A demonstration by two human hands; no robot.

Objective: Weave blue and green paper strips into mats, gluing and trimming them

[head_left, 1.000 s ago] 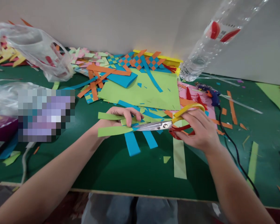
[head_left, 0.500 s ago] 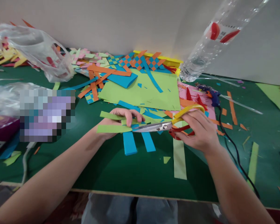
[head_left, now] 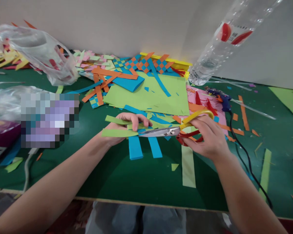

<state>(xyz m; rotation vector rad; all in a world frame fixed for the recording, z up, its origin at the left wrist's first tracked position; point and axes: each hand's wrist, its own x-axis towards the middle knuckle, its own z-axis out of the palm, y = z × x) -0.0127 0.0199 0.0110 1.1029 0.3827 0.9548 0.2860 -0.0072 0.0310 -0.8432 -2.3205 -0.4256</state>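
My left hand [head_left: 127,125] is closed on a piece woven from green and blue paper strips [head_left: 120,133]. Two blue ends hang below it, and two green ends stick out to the left. In my right hand [head_left: 207,135] are scissors [head_left: 163,131] with one yellow and one red handle loop. The blades point left, nearly together, and their tips lie at the woven piece by my left fingertips. Whether paper is between the blades is too small to tell. A pale green strip [head_left: 188,169] lies on the table beneath the scissors.
Green sheets [head_left: 151,94] lie behind my hands, with woven blue-orange pieces [head_left: 144,66] beyond. A plastic bottle [head_left: 210,58] and a blue glue gun [head_left: 224,101] with its cable are at right. At left are a plastic bag [head_left: 46,48] and a blurred-out object [head_left: 48,120].
The scissors' blades have closed slightly at the woven piece. Both hands have stayed almost in place, and the hanging blue ends have shifted slightly.
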